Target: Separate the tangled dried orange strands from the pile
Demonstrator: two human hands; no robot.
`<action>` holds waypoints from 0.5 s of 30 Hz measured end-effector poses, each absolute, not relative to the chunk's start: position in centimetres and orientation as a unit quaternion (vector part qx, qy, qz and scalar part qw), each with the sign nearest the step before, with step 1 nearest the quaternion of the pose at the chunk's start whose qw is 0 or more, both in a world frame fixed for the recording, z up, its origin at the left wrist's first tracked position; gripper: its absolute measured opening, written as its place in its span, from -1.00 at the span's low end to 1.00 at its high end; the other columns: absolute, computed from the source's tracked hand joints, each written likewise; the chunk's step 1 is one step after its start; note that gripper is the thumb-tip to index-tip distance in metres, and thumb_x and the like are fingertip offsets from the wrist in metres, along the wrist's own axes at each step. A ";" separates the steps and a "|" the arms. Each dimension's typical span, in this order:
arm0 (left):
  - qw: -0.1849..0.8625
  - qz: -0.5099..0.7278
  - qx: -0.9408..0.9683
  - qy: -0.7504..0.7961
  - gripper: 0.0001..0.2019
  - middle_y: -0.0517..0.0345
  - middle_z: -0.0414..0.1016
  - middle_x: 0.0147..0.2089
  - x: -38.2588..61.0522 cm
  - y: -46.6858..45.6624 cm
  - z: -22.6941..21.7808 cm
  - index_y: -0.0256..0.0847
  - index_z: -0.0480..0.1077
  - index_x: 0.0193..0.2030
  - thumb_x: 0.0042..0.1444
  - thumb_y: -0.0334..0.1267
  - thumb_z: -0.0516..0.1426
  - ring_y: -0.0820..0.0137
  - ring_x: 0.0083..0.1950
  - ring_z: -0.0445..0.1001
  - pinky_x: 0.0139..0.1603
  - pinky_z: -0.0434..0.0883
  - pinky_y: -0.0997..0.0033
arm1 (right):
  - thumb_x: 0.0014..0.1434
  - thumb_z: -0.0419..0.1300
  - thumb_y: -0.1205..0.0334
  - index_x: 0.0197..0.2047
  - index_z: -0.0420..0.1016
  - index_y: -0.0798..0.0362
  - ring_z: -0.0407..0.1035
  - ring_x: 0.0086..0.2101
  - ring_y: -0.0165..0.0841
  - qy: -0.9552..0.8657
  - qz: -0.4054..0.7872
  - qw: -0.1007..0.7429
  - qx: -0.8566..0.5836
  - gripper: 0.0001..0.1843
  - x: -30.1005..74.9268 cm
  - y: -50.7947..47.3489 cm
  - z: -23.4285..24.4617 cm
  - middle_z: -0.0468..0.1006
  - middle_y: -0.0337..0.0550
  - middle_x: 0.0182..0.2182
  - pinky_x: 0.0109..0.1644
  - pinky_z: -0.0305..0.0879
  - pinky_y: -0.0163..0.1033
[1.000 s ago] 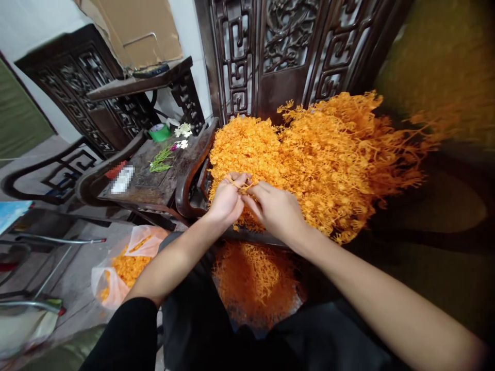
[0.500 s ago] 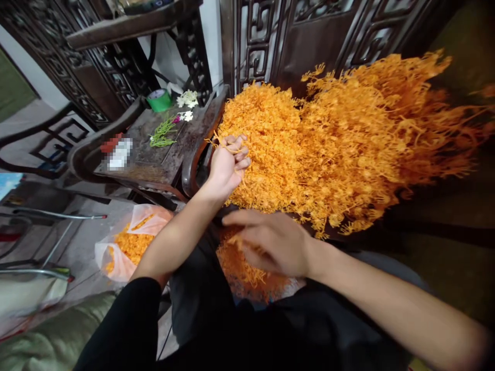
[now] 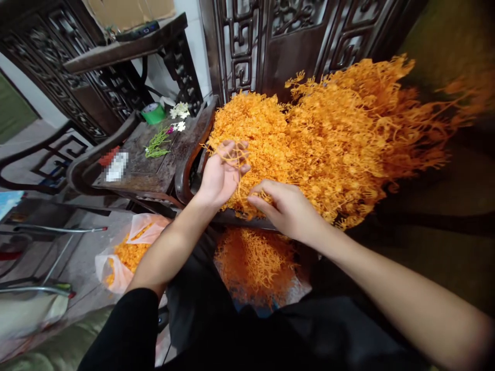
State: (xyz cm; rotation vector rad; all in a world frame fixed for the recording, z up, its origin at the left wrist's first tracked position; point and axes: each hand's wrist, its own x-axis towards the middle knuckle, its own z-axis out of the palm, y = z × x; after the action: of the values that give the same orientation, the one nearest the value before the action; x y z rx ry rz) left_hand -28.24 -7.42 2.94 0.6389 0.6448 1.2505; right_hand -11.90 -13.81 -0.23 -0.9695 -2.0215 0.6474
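Observation:
My left hand (image 3: 220,176) is turned palm up at the near left edge of a big heap of orange, thin-branched sprigs (image 3: 328,144). Several thin orange strands (image 3: 234,155) lie across its curled fingers. Close by on the right, my right hand (image 3: 292,206) is bent with thumb and fingertips drawn together. Orange shows between them, but I cannot tell whether it is a held piece or the heap behind. Below the hands, between my legs, more loose orange strands (image 3: 259,257) lie in a container whose clear plastic edge shows.
A pale plastic bag (image 3: 149,226) of orange pieces rests on the floor at left. On a dark wooden chair (image 3: 154,170) are green tape (image 3: 153,113), green stems (image 3: 158,142) and white flowers (image 3: 180,110). A carved wooden chair back (image 3: 292,54) rises behind the heap.
My right hand has risen from above the lower strands to beside my left hand. My left hand has opened its fingers a little, still with strands on it. The view has shifted slightly.

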 end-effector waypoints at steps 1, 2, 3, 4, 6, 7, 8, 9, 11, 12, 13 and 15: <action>0.718 0.541 0.305 0.314 -0.84 0.14 0.55 -0.26 -28.2 -7.4 2.8 -0.22 0.37 -0.21 0.39 -0.24 0.06 0.56 -0.40 0.50 -0.42 0.36 0.62 | 0.41 0.17 0.17 -0.22 0.53 0.05 0.44 -0.37 -0.35 -0.785 0.241 0.409 -0.399 -0.81 -11.7 -13.7 -0.3 0.58 -0.18 -0.37 -0.24 0.31 -0.21; 0.724 0.508 0.325 0.336 -0.78 0.10 0.57 -0.24 -28.4 -7.4 2.6 -0.22 0.40 -0.14 0.40 -0.11 0.06 0.49 -0.32 0.56 -0.34 0.43 0.56 | 0.40 0.17 0.17 -0.22 0.53 0.05 0.40 -0.42 -0.37 -0.767 0.229 0.426 -0.420 -0.81 -11.4 -13.5 -0.3 0.57 -0.20 -0.39 -0.28 0.29 -0.22; 0.730 0.469 0.349 0.355 -0.70 0.06 0.59 -0.22 -28.7 -7.4 2.4 -0.22 0.41 -0.09 0.39 0.00 0.08 0.43 -0.26 0.60 -0.29 0.47 0.51 | 0.39 0.18 0.16 -0.21 0.53 0.04 0.36 -0.47 -0.38 -0.749 0.223 0.440 -0.442 -0.83 -11.1 -13.2 -0.2 0.57 -0.22 -0.41 -0.33 0.25 -0.23; 0.732 0.427 0.377 0.374 -0.64 0.02 0.61 -0.22 -29.1 -7.5 2.1 -0.23 0.43 -0.06 0.36 0.07 0.10 0.38 -0.23 0.63 -0.26 0.49 0.48 | 0.38 0.20 0.16 -0.20 0.53 0.04 0.34 -0.50 -0.39 -0.733 0.219 0.452 -0.459 -0.84 -10.7 -13.0 -0.2 0.57 -0.23 -0.41 -0.36 0.23 -0.23; 0.717 0.354 0.440 0.409 -0.54 -0.06 0.63 -0.24 -30.0 -7.8 1.5 -0.27 0.44 -0.03 0.29 0.16 0.16 0.31 -0.23 0.65 -0.28 0.51 0.43 | 0.36 0.22 0.16 -0.20 0.54 0.03 0.38 -0.47 -0.38 -0.709 0.215 0.471 -0.479 -0.86 -10.0 -12.5 -0.2 0.60 -0.21 -0.38 -0.34 0.25 -0.22; 0.702 0.329 0.469 0.422 -0.50 -0.09 0.64 -0.25 -30.4 -8.0 1.2 -0.29 0.45 -0.03 0.26 0.19 0.18 0.29 -0.24 0.66 -0.29 0.51 0.41 | 0.35 0.22 0.17 -0.20 0.54 0.03 0.42 -0.42 -0.35 -0.700 0.214 0.478 -0.485 -0.86 -9.8 -12.3 -0.3 0.62 -0.20 -0.35 -0.30 0.28 -0.21; 0.690 0.316 0.494 0.424 -0.47 -0.12 0.65 -0.24 -30.7 -8.3 0.9 -0.31 0.45 -0.05 0.23 0.21 0.20 0.27 -0.24 0.67 -0.30 0.52 0.40 | 0.35 0.23 0.17 -0.20 0.54 0.02 0.46 -0.37 -0.33 -0.694 0.215 0.483 -0.489 -0.87 -9.7 -12.1 -0.3 0.63 -0.18 -0.33 -0.26 0.31 -0.20; 0.682 0.315 0.513 0.416 -0.46 -0.13 0.66 -0.22 -30.9 -8.6 0.6 -0.32 0.45 -0.06 0.20 0.22 0.22 0.27 -0.22 0.67 -0.28 0.53 0.39 | 0.35 0.23 0.17 -0.20 0.54 0.02 0.48 -0.34 -0.31 -0.691 0.219 0.484 -0.491 -0.87 -9.7 -12.0 -0.4 0.64 -0.18 -0.32 -0.23 0.33 -0.19; 0.677 0.341 0.527 0.385 -0.47 -0.07 0.66 -0.18 -30.8 -9.1 0.3 -0.30 0.45 -0.08 0.11 0.18 0.31 0.30 -0.19 0.68 -0.22 0.55 0.39 | 0.35 0.22 0.16 -0.19 0.54 0.01 0.50 -0.33 -0.29 -0.694 0.228 0.476 -0.490 -0.88 -10.0 -12.0 -0.7 0.65 -0.17 -0.31 -0.21 0.35 -0.17; 0.676 0.362 0.524 0.371 -0.49 -0.01 0.65 -0.19 -30.7 -9.4 0.1 -0.29 0.45 -0.08 0.05 0.11 0.38 0.33 -0.19 0.67 -0.19 0.55 0.40 | 0.35 0.22 0.16 -0.19 0.53 0.01 0.51 -0.32 -0.28 -0.699 0.231 0.470 -0.487 -0.88 -10.2 -12.1 -0.8 0.66 -0.16 -0.30 -0.20 0.36 -0.16; 0.674 0.382 0.518 0.364 -0.50 0.06 0.65 -0.20 -30.5 -9.6 -0.1 -0.28 0.45 -0.09 -0.03 0.01 0.44 0.38 -0.21 0.66 -0.17 0.55 0.42 | 0.35 0.21 0.17 -0.17 0.53 0.01 0.52 -0.30 -0.27 -0.705 0.232 0.467 -0.482 -0.88 -10.5 -12.2 -0.9 0.66 -0.15 -0.28 -0.18 0.38 -0.15; 0.666 0.419 0.498 0.365 -0.51 0.13 0.63 -0.23 -30.1 -10.0 -0.3 -0.27 0.46 -0.11 -0.14 -0.18 0.51 0.44 -0.25 0.64 -0.14 0.55 0.44 | 0.35 0.20 0.18 -0.13 0.51 0.02 0.54 -0.22 -0.23 -0.716 0.229 0.462 -0.471 -0.88 -11.1 -12.4 -1.2 0.66 -0.10 -0.21 -0.10 0.40 -0.11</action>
State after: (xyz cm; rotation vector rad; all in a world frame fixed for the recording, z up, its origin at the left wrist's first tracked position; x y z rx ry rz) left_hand -30.08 -9.96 -0.31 1.1251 0.8230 0.9454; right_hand -11.10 -12.42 -1.16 -1.1570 -1.7600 0.5628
